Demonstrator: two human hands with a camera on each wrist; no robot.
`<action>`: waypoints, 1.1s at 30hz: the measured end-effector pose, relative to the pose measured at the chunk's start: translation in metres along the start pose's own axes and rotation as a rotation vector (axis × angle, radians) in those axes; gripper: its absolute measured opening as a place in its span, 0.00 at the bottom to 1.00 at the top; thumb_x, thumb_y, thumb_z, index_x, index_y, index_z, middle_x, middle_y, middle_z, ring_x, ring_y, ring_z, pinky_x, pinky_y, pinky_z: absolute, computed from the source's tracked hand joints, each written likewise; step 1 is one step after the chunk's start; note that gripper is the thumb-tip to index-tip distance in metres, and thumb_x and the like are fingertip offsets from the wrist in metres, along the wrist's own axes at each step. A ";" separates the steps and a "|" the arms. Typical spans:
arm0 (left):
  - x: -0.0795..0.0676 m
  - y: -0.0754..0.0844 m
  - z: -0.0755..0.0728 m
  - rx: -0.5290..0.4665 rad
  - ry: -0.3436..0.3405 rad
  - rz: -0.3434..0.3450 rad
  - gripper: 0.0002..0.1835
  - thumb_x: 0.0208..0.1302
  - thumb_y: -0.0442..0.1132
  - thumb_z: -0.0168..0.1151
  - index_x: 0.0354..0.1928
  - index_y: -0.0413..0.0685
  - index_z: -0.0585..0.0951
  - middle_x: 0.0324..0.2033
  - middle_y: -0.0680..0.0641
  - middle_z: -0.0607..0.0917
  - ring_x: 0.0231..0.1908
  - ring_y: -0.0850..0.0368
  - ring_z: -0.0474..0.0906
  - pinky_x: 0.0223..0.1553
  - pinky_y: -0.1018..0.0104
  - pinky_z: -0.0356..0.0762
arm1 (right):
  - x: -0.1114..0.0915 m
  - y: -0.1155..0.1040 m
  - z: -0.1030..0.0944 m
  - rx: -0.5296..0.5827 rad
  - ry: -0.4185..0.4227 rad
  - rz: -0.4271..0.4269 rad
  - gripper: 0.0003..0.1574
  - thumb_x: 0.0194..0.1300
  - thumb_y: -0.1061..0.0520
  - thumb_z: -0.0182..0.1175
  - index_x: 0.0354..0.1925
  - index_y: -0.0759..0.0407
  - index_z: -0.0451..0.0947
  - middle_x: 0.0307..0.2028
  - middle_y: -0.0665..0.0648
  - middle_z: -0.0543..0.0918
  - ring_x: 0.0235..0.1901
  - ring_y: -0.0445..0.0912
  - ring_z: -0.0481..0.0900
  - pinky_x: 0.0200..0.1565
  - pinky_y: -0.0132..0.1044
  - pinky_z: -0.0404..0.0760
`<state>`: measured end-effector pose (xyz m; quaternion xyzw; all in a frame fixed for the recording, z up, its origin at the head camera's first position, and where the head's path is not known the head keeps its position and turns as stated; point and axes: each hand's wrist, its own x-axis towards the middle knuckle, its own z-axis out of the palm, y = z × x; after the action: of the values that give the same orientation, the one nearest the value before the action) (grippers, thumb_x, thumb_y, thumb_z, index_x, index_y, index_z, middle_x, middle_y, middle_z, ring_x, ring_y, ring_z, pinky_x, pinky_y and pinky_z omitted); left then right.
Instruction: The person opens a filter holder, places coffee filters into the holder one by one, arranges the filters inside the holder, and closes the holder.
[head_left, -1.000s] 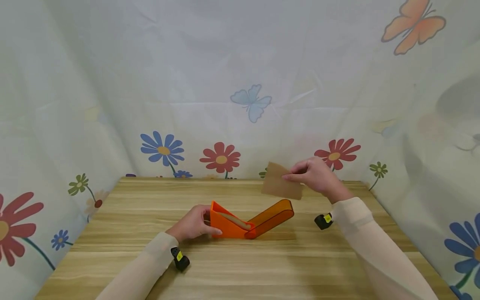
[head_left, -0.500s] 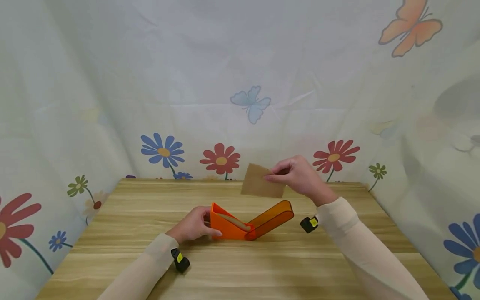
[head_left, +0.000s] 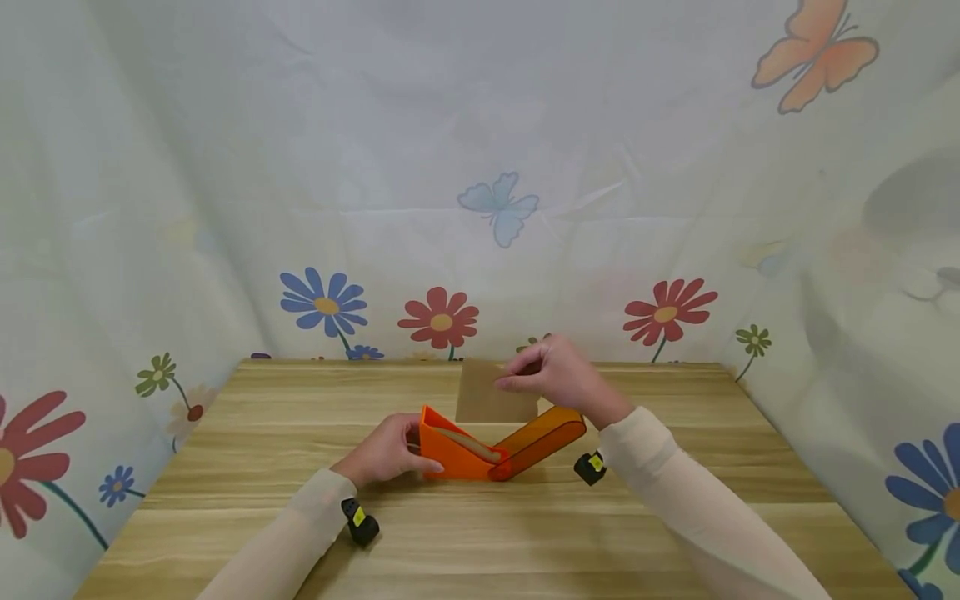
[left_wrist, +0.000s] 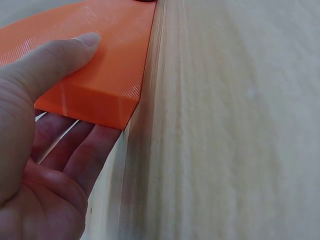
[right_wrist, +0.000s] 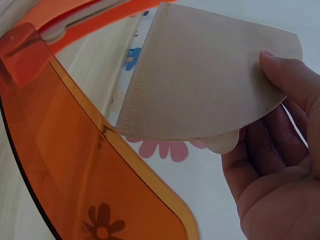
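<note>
An orange coffee filter holder (head_left: 450,457) stands on the wooden table, its clear amber lid (head_left: 542,442) swung out to the right on a hinge. Brown filters (head_left: 472,443) show inside its slanted opening. My left hand (head_left: 386,452) grips the holder at its left end, thumb (left_wrist: 65,60) on the near face and fingers behind. Between thumb and fingers my right hand (head_left: 558,379) pinches a brown paper coffee filter (right_wrist: 200,75) with a crimped edge. That filter hangs above and behind the holder and lid in the head view.
The wood-grain table (head_left: 465,542) runs back to a white cloth (head_left: 375,125) printed with flowers and butterflies. A black wrist camera (head_left: 590,468) sits by the right cuff, another wrist camera (head_left: 362,523) by the left.
My right hand has carried the filter leftward, then lower, from beyond the lid to just behind the holder. My left hand and the holder have stayed in place.
</note>
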<state>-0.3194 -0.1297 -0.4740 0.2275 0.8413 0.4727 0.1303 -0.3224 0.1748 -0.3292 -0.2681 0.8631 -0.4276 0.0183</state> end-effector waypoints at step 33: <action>0.000 0.002 0.000 -0.005 -0.009 0.018 0.27 0.55 0.47 0.80 0.56 0.51 0.82 0.46 0.52 0.89 0.42 0.56 0.83 0.49 0.66 0.83 | 0.003 0.005 0.059 -0.074 -0.092 -0.024 0.07 0.62 0.52 0.74 0.38 0.51 0.92 0.34 0.48 0.91 0.27 0.41 0.78 0.28 0.31 0.78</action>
<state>-0.3187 -0.1287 -0.4723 0.2365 0.8377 0.4747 0.1302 -0.3120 0.1330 -0.3699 -0.2980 0.8735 -0.3826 0.0428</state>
